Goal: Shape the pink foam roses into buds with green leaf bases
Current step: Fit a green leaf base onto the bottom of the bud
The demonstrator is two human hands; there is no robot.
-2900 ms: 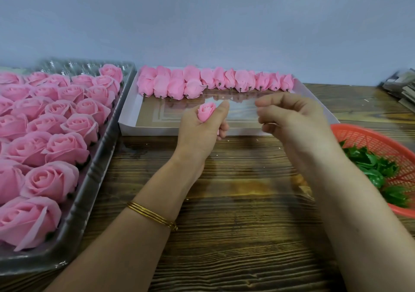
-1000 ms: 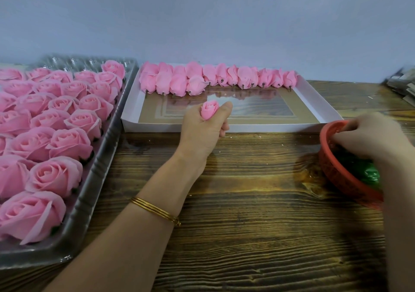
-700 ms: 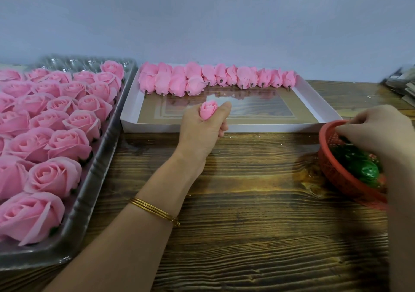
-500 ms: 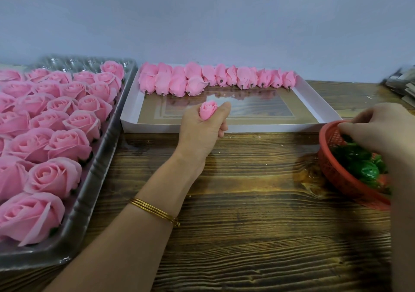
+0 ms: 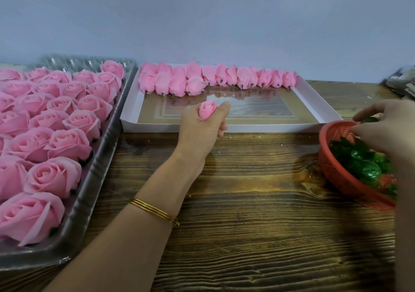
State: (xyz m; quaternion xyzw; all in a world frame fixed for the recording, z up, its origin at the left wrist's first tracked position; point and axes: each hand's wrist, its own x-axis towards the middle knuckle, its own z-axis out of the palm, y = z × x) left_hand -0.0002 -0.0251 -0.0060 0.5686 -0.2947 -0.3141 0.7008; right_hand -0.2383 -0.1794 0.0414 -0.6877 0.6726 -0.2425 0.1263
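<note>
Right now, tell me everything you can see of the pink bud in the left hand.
The pink bud is a small, tightly closed rose of what looks like soft matte foam, petals spiralled to a rounded tip. It stands roughly upright, poking out of the left hand, whose thumb and curled fingers grip its lower half. Its base is hidden. In this view it overlaps the white tray.

Lower half of rose bud [image 5: 207, 110] was hidden in the left hand [image 5: 201, 134], right hand [image 5: 389, 130] was cut at the frame edge, its hold on green leaves [image 5: 361, 160] could not be told, red basket [image 5: 329, 168] beneath was partly covered, stack [image 5: 402, 82] beyond was blurred.
</note>
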